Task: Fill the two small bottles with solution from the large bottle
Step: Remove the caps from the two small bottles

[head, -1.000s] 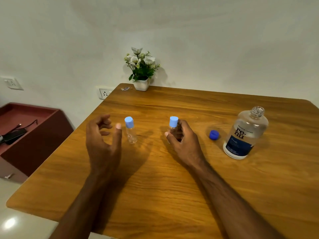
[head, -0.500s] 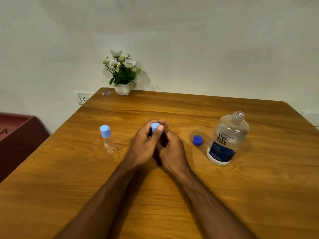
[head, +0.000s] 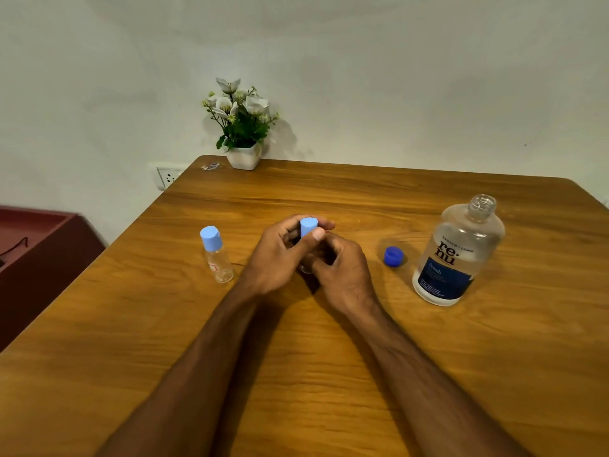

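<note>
Both hands meet at the table's middle around one small clear bottle. My left hand [head: 280, 255] pinches its light blue cap [head: 308, 225] between thumb and fingers. My right hand [head: 341, 270] wraps the bottle's body, which is mostly hidden; only a bit of its base [head: 304, 268] shows. The second small bottle [head: 216, 255], capped in light blue, stands untouched just left of my left hand. The large clear bottle [head: 458, 255] with a dark blue label stands at the right, its neck uncapped. Its dark blue cap [head: 393, 255] lies on the table beside it.
A white pot of flowers [head: 243, 140] stands at the far edge of the wooden table [head: 329, 374], with a small wrapper [head: 211, 166] beside it. A dark red cabinet [head: 39, 258] sits left of the table, a wall socket [head: 168, 176] behind.
My left hand has moved from beside the left small bottle to the cap of the bottle that my right hand holds. The camera view has shifted slightly.
</note>
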